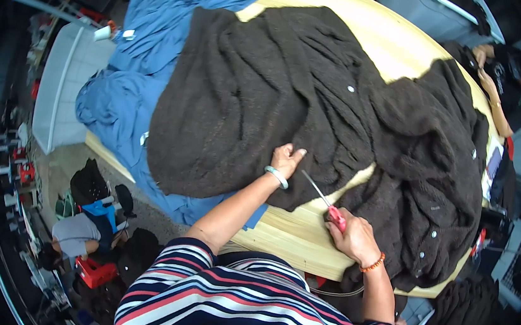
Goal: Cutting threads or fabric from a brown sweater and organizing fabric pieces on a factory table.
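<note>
A dark brown fleece garment (235, 103) lies spread across the light wooden table (291, 232). My left hand (286, 160) rests on its near edge, fingers curled on the cloth with the thumb toward the right. My right hand (354, 236) grips a red-handled tool (337, 219) with a thin metal blade. The blade slants up and left, its tip just short of my left hand, over the fleece. Whether it is a pair of scissors or a single-bladed tool cannot be made out. A second brown fleece garment (415, 198) lies bunched up beside my right hand.
Blue cloth (127, 104) is heaped along the table's left side, partly under the fleece. At the far right, another person's hands (483, 65) are near the table edge. A person in grey (78, 232) bends low at the left. More dark fleece (464, 311) hangs at lower right.
</note>
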Motion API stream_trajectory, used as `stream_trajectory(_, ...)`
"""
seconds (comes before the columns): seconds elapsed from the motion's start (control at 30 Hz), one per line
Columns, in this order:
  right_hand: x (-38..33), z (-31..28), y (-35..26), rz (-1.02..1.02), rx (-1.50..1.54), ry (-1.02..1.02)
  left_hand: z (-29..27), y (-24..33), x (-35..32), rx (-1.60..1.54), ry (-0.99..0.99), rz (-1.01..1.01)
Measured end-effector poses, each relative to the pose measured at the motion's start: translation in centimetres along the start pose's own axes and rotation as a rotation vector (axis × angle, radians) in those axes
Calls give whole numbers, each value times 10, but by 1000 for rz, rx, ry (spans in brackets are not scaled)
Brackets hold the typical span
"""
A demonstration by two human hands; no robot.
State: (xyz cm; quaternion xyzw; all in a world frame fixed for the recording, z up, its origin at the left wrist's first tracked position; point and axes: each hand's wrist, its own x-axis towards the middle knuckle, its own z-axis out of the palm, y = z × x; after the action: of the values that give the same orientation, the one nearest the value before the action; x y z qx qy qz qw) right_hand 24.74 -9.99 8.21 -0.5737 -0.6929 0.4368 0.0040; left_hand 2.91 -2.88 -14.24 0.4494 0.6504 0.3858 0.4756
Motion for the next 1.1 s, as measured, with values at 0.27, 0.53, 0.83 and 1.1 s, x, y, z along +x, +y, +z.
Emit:
stream_trajectory(0.27, -10, -4, 8, 103, 20, 8, -178, 101, -47, 744, 574, 487)
stream_trajectory(0.53, 1, 22, -15, -100, -177, -88, -289, 79, -62, 941, 598, -148)
stream_trajectory(0.83, 9, 65, -29, -274, -147, -148, -205, 159, -70, 413, 401, 469)
stream_trajectory(1.1, 51, 83, 23, 69, -843, 773, 5, 295, -150, 43, -369, 1095)
